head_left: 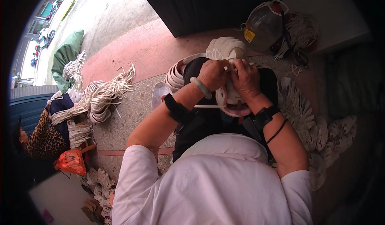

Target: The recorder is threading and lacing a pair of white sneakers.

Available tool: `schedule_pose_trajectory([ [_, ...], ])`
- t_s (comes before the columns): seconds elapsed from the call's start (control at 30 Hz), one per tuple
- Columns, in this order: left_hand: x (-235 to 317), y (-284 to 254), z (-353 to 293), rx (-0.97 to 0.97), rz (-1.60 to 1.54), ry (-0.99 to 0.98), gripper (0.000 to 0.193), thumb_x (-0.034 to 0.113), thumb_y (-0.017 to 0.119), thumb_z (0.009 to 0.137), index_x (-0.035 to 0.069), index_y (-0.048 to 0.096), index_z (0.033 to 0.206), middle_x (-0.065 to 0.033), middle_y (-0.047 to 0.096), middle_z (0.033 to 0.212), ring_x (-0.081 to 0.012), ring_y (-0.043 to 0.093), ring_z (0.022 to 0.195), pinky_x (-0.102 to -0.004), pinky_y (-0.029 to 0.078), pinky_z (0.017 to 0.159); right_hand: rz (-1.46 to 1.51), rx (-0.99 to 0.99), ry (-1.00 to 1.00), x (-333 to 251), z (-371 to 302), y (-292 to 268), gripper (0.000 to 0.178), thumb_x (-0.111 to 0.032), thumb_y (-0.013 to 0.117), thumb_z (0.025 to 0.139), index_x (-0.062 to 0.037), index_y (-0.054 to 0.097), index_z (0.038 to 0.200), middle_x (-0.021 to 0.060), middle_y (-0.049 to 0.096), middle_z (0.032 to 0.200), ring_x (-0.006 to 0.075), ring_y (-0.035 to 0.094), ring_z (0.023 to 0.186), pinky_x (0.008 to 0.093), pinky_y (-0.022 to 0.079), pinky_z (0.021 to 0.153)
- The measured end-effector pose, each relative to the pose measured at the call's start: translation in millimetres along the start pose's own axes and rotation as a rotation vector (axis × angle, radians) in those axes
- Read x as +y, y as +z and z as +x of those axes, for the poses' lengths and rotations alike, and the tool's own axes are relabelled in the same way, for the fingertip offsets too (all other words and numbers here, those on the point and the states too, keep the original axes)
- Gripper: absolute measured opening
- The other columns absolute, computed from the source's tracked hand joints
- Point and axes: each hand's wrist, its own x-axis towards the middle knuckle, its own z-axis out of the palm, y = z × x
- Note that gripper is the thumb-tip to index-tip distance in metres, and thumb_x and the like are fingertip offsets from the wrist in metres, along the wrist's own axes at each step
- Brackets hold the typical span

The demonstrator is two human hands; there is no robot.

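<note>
Above my lap, my left hand [213,75] and my right hand [245,80] are close together, fingers pinched on a small white part. That part joins a white piece with fan-like overlapping layers [225,47], just beyond my fingertips. What exactly lies between the fingertips is partly hidden. Below my hands, on my dark trousers, rests a white and pink curved item [232,111], its kind unclear. A thin white strip [209,106] sticks out to its left. A coil of pale strips [174,77] lies beside my left knee.
White ruffled pieces [300,112] are heaped on the floor at right. Ahead stands a big clear bottle [262,28] with a red cap, near a dark panel [208,4]. On the left, another person in a leopard-print top [46,134] sits by bundled white strips [102,98] and an orange bag [71,162].
</note>
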Motion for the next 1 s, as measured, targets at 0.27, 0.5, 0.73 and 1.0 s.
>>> schedule_pose_trajectory([
  [0.27, -9, -4, -2, -0.079, -0.108, 0.027, 0.031, 0.006, 0.056, 0.069, 0.0, 0.061, 0.098, -0.0133, 0.061, 0.063, -0.02, 0.061, 0.057, -0.0304, 0.047, 0.055, -0.001, 0.016, -0.033, -5, -1, 0, 0.019, -0.01, 0.056, 0.072, -0.0138, 0.051, 0.09, 0.0069, 0.054, 0.078, 0.0299, 0.058, 0.068, 0.0406, 0.045, 0.061],
  [0.5, -2, -5, -5, -0.052, -0.021, 0.026, 0.03, 0.009, 0.057, 0.068, 0.002, 0.062, 0.097, -0.0137, 0.061, 0.064, -0.0235, 0.062, 0.059, -0.0319, 0.048, 0.056, 0.025, 0.027, -0.004, -6, 1, -3, 0.021, -0.007, 0.057, 0.07, -0.014, 0.05, 0.089, 0.0087, 0.054, 0.078, 0.032, 0.058, 0.068, 0.042, 0.048, 0.06],
  [0.73, -4, 3, -10, 0.03, 0.083, 0.013, 0.028, 0.01, 0.058, 0.067, 0.002, 0.063, 0.094, -0.0156, 0.061, 0.065, -0.0275, 0.062, 0.06, -0.0324, 0.048, 0.056, 0.051, -0.08, 0.102, -6, 3, -3, 0.022, -0.006, 0.058, 0.068, -0.0126, 0.049, 0.086, 0.0111, 0.056, 0.08, 0.0343, 0.058, 0.069, 0.0427, 0.049, 0.059],
  [1.0, -21, -13, 0, -0.204, -0.344, 0.07, 0.02, 0.002, 0.055, 0.071, 0.0, 0.064, 0.089, -0.0059, 0.061, 0.065, -0.0074, 0.056, 0.063, -0.0248, 0.046, 0.058, -0.319, -0.078, -0.268, -13, 3, -10, 0.008, -0.008, 0.054, 0.074, -0.0122, 0.049, 0.079, 0.005, 0.048, 0.071, 0.0221, 0.059, 0.057, 0.0404, 0.048, 0.052],
])
